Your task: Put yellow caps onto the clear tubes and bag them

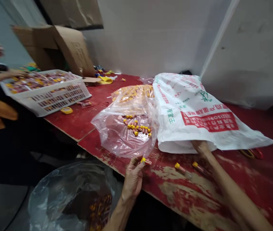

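Note:
My left hand pinches a small tube with a yellow cap and a red-brown patterned body between thumb and fingers, above the table's front edge. Just beyond it lies an open clear plastic bag with several similar capped tubes in it. My right hand reaches into the mouth of a white woven sack with red and green print; its fingers are hidden inside. Near my right forearm, two more yellow-capped tubes, one on the left and one on the right, lie on the table.
At left, a co-worker's hand rests over a white basket full of capped tubes. Behind it stands an open cardboard box. A large clear bag holding tubes sits below the worn red table. Scissors lie at right.

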A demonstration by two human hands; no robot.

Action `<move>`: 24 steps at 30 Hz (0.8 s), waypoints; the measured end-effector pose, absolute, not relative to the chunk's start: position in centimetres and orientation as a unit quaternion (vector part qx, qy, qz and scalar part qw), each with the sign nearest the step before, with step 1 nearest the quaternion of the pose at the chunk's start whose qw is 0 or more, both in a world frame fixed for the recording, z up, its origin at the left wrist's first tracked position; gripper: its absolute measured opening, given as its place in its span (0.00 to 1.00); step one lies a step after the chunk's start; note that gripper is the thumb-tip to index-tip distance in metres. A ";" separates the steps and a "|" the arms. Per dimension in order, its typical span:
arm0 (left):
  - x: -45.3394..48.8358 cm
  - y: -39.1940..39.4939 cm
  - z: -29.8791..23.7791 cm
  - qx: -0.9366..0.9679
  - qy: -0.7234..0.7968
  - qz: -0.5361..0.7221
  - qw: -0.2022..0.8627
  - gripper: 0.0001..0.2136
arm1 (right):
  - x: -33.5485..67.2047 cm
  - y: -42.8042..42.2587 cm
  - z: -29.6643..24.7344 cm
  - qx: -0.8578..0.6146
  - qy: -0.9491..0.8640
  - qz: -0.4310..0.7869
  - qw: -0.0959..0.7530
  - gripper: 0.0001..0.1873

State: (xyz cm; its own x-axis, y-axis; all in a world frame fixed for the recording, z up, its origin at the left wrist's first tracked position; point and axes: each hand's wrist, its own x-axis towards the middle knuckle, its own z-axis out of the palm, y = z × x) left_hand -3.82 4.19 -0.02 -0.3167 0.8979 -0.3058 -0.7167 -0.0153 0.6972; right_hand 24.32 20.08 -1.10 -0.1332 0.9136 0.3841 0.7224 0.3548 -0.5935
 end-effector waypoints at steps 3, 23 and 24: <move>-1.9 3.7 0.0 0.095 0.396 0.672 0.618 0.17 | 23.9 14.3 -0.9 -0.521 -0.754 0.218 0.335 0.19; 4.8 0.5 -0.2 0.132 0.416 0.621 0.651 0.16 | 20.3 1.0 -2.1 -0.470 -0.459 0.469 0.590 0.14; 4.9 0.4 -0.1 0.130 0.419 0.626 0.645 0.16 | 20.4 0.8 -2.1 -0.482 -0.472 0.458 0.578 0.14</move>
